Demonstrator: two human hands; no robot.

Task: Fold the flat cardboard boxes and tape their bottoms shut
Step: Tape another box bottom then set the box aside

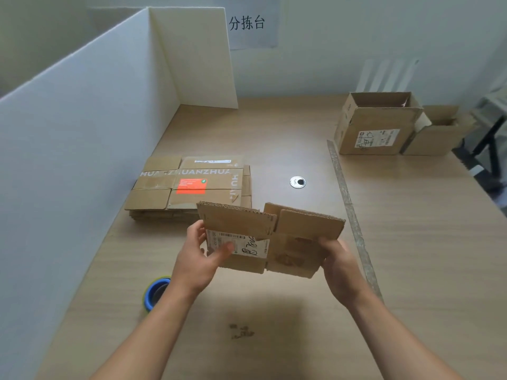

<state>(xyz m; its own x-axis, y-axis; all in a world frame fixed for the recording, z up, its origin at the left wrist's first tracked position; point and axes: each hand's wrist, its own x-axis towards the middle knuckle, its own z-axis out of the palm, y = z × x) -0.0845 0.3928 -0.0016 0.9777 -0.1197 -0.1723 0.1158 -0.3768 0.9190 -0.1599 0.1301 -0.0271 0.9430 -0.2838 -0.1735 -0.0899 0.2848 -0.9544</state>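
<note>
I hold a flattened brown cardboard box (274, 239) above the worktop, white label facing me, top flaps tilting up. More flat boxes (189, 187) lie stacked beyond; two erected boxes (381, 124) stand far right; blue tape roll (156, 293) sits near left.

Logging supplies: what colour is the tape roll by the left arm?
Blue, with a yellow-green edge, on the tape roll; head view.

Tape roll (155, 293) near left: partly behind left forearm. Flat box stack (189, 185): near edge hidden by held box (270, 239). Label (238, 244) print too small to read, thumb covers part. Far-right small box (436, 133): blurred.
</note>
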